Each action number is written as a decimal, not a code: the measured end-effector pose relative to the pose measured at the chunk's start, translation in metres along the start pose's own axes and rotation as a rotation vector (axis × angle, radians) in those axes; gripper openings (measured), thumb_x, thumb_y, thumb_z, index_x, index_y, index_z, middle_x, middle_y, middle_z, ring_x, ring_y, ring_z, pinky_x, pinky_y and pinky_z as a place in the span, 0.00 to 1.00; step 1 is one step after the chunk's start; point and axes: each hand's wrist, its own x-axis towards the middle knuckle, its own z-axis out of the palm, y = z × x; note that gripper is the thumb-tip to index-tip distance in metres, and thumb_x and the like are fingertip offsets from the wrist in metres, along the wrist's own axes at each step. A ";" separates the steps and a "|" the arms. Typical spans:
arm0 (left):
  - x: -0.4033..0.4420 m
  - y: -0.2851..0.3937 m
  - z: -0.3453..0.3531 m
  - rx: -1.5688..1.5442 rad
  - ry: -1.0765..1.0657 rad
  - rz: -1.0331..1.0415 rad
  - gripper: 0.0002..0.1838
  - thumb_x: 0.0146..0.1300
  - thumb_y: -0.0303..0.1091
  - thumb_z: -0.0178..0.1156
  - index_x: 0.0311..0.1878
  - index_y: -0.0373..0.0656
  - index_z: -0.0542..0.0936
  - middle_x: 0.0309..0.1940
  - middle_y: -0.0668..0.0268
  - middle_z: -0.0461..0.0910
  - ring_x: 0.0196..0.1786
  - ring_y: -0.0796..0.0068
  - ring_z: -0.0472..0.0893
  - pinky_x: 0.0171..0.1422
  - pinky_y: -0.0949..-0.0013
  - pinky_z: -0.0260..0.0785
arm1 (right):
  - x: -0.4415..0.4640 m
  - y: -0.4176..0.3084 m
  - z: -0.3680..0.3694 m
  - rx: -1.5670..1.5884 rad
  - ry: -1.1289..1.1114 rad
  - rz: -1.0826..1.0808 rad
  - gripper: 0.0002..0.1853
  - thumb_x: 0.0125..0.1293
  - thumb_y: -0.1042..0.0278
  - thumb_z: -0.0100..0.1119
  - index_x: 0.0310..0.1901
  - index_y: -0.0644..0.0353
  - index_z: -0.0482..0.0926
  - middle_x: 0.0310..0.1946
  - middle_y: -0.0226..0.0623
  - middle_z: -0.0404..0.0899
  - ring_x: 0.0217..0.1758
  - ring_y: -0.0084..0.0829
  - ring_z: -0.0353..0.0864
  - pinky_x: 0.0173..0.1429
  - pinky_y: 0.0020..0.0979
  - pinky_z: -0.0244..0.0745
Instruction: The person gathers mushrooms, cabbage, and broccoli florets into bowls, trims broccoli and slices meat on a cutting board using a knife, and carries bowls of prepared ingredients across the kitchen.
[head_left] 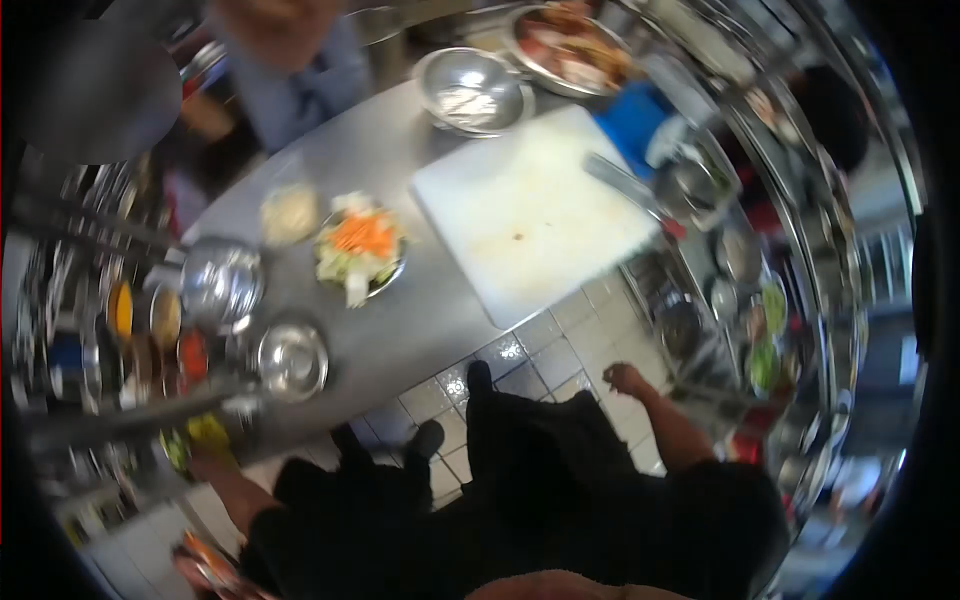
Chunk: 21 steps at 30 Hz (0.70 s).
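My right hand [622, 378] hangs over the tiled floor beside the steel table, its fingers curled in with nothing visible in them. At the lower left, my left hand [207, 462] is beside a blurred yellow thing [208, 431] and a container of green food [175, 450]; its fingers are too smeared to read. On the steel table [400, 340] lies a white cutting board [540, 210] with a knife [622, 183] across its right edge. A bowl of cut vegetables [362, 245], orange on top, stands left of the board, beside a pale heap [290, 213].
Metal bowls [292, 362] stand at the table's left end. Behind the board are a steel bowl [472, 92] and a large food bowl [570, 50]. A person [300, 80] stands across the table. Shelves and containers [765, 365] line the right.
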 end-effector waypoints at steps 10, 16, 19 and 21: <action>0.106 -0.046 0.104 -0.983 0.517 -0.019 0.38 0.61 0.62 0.57 0.51 0.29 0.78 0.42 0.41 0.81 0.45 0.45 0.81 0.51 0.50 0.72 | 0.008 -0.123 -0.111 0.201 -0.031 0.458 0.21 0.53 0.61 0.65 0.51 0.53 0.81 0.52 0.36 0.80 0.58 0.44 0.75 0.59 0.44 0.73; 0.073 -0.027 0.090 -1.257 0.492 -0.080 0.30 0.64 0.55 0.56 0.48 0.32 0.80 0.37 0.49 0.83 0.37 0.55 0.83 0.43 0.53 0.75 | 0.003 -0.109 -0.147 0.091 0.205 0.145 0.20 0.65 0.59 0.59 0.53 0.64 0.79 0.45 0.45 0.82 0.42 0.36 0.83 0.52 0.41 0.77; 0.083 -0.024 0.106 -1.059 0.521 -0.235 0.26 0.66 0.51 0.53 0.44 0.34 0.83 0.35 0.52 0.83 0.34 0.57 0.83 0.38 0.55 0.75 | -0.004 -0.180 -0.195 0.245 0.221 0.344 0.21 0.67 0.57 0.57 0.53 0.65 0.79 0.45 0.47 0.82 0.40 0.35 0.83 0.53 0.40 0.76; 0.073 -0.012 0.101 -1.170 0.605 -0.427 0.22 0.62 0.48 0.56 0.38 0.33 0.83 0.35 0.50 0.84 0.36 0.51 0.83 0.41 0.54 0.75 | -0.004 -0.195 -0.207 0.277 0.287 0.332 0.20 0.67 0.57 0.56 0.53 0.66 0.79 0.46 0.46 0.82 0.40 0.35 0.83 0.52 0.39 0.75</action>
